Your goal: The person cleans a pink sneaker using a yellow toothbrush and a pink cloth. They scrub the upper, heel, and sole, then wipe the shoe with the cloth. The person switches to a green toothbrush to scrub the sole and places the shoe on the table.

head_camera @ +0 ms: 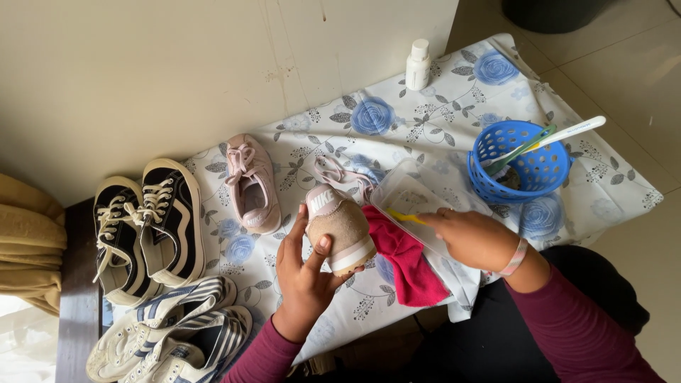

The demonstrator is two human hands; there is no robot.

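My left hand (305, 266) grips a small pink shoe (340, 225) by its heel, sole side tilted toward me, over the flowered tablecloth (425, 120). My right hand (472, 237) holds a thin yellow-handled brush (406, 217) over a clear plastic tub (408, 198), just right of the shoe. A crumpled red cloth (408, 262) lies between my hands, under the shoe's heel. The matching pink shoe (252, 186) rests on the cloth to the left.
A blue perforated basket (521, 167) with brushes stands at right. A white bottle (418, 65) is by the wall. A black pair (149, 227) and a white striped pair of sneakers (177, 333) lie at left. Tan fabric (28, 241) sits at far left.
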